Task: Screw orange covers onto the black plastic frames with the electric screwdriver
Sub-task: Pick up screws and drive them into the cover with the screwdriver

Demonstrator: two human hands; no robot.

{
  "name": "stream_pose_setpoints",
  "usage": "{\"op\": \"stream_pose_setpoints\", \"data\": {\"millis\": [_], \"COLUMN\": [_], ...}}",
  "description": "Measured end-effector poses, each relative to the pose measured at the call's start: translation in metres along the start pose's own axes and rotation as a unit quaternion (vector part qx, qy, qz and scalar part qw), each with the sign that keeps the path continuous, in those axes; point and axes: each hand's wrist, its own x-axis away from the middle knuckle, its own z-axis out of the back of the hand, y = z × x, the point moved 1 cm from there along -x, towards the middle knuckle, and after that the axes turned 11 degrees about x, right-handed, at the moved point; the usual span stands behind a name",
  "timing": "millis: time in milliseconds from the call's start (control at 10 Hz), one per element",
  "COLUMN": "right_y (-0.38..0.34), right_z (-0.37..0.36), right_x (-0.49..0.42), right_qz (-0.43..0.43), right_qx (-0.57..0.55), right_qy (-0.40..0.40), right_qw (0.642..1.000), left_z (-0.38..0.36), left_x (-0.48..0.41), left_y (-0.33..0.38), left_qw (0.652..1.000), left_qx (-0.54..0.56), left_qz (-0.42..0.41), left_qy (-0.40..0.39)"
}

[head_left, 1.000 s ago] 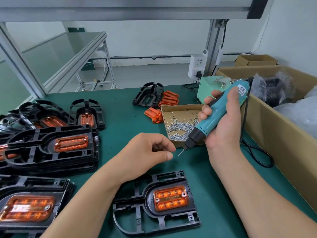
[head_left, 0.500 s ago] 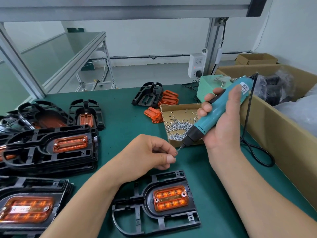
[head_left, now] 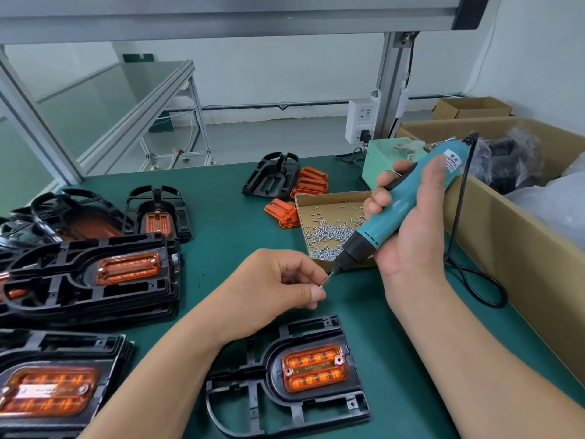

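A black plastic frame lies at the near edge of the green table, with an orange cover seated in it. My right hand grips the teal electric screwdriver, tilted with its bit pointing down-left. My left hand pinches a small screw against the bit tip, above and left of the frame. A shallow cardboard tray of loose screws sits just behind the screwdriver. Loose orange covers lie beside that tray.
Stacks of black frames with orange covers fill the left side. A spare frame and more covers sit at the back. A large cardboard box lines the right edge. The screwdriver's black cable loops on the table; a green power unit stands behind.
My left hand's fingertips and the screwdriver bit have come together, and the screw now meets the bit tip. The frame has not moved.
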Motion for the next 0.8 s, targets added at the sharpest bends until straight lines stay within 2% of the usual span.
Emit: {"op": "stream_pose_setpoints", "data": {"millis": [800], "right_y": [0.0032], "right_z": [-0.0004], "right_x": [0.0002], "right_qz": [0.0], "right_qx": [0.001], "right_qy": [-0.028], "right_qw": [1.0], "left_z": [0.0], "left_x": [0.0014], "left_y": [0.0024], "left_qw": [0.999], "left_qx": [-0.026], "left_qz": [-0.02], "left_qy": [-0.025]}}
